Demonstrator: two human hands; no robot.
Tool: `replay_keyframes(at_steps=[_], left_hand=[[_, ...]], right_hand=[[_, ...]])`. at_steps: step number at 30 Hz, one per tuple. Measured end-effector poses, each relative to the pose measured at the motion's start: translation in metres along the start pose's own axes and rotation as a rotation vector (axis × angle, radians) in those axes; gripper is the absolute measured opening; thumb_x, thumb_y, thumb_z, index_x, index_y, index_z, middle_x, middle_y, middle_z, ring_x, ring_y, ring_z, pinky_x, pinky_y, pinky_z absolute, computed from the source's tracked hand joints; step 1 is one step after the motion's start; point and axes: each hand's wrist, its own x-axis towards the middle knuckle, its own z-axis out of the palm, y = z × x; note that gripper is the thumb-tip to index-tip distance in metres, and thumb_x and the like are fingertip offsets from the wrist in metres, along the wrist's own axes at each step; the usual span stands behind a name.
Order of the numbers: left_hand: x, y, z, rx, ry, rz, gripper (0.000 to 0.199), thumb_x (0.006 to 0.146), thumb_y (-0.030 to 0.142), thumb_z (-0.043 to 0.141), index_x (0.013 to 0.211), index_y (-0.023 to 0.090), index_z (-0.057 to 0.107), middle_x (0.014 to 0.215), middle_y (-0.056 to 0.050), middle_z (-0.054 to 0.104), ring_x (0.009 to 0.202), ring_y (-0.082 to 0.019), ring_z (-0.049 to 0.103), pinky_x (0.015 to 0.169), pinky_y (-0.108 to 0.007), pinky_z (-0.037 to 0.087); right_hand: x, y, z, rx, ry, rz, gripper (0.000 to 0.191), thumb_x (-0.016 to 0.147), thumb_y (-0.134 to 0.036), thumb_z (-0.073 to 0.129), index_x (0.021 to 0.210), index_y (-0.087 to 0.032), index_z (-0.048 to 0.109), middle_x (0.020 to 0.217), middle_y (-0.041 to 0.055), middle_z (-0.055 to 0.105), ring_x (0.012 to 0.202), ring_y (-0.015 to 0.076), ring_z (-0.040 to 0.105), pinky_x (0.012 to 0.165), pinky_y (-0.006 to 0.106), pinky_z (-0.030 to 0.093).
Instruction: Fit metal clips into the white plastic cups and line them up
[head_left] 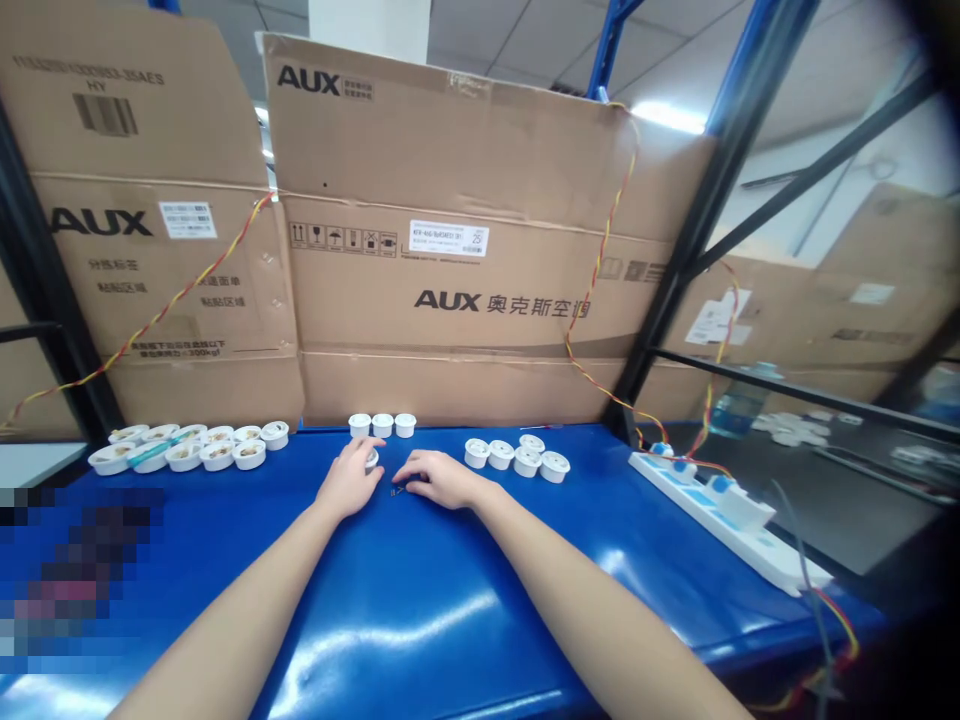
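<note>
My left hand (351, 478) curls around a small white round plastic cup (373, 458), which it mostly hides. Just to the right, my right hand (435, 478) has its thumb and fingers drawn together low over the table; what lies in the pinch, if anything, is too small to make out. Right by those fingertips are a few tiny dark metal-looking pieces (395, 491) on the blue surface. Behind my left hand stand three similar white cups (382, 425) in a row. A cluster of several white cups with dark marks on top (527, 460) sits to the right of my right hand.
Farther left are two rows of white cups with brownish contents (217, 456), a teal stick-like tool (159, 448) lying across some. A white power strip (727, 520) with plugs and twisted red-yellow wire runs along the right edge. Cardboard panels (465, 340) wall off the table's (405, 620) back.
</note>
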Motion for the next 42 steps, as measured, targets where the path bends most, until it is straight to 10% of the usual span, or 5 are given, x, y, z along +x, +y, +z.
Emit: replay_keyframes(at_steps=[42], left_hand=[[0.000,0.007,-0.016,-0.069,0.149,-0.049,0.037,0.070,0.024,0.066,0.106,0.025,0.056,0.107,-0.001,0.067,0.100,-0.022,0.062,0.086,-0.031,0.047]], right_hand=[[0.003,0.002,0.000,0.310,0.100,0.220,0.010,0.080,-0.026,0.063,0.082,-0.017,0.067,0.079,0.0002,0.068,0.070,0.0127,0.059,0.066,0.022,0.042]])
